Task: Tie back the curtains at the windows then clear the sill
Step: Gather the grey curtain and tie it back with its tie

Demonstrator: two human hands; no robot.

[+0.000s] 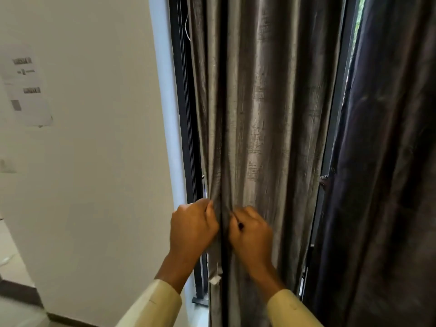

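A grey-brown textured curtain (264,109) hangs gathered in folds at the left side of a dark-framed window. My left hand (192,226) is closed on the curtain's left folds at about waist height. Right beside it, my right hand (252,232) grips the neighbouring folds, with a dark vertical crease running between the two hands. A second, darker curtain (387,161) hangs to the right. A small white tag (215,280) dangles from the grey curtain below my left hand. The sill is hidden behind the fabric.
A white wall (94,161) fills the left, with a printed paper sheet (27,90) stuck on it. The black window frame (186,114) runs down beside the curtain. A strip of daylight and greenery (358,17) shows between the two curtains at the top right.
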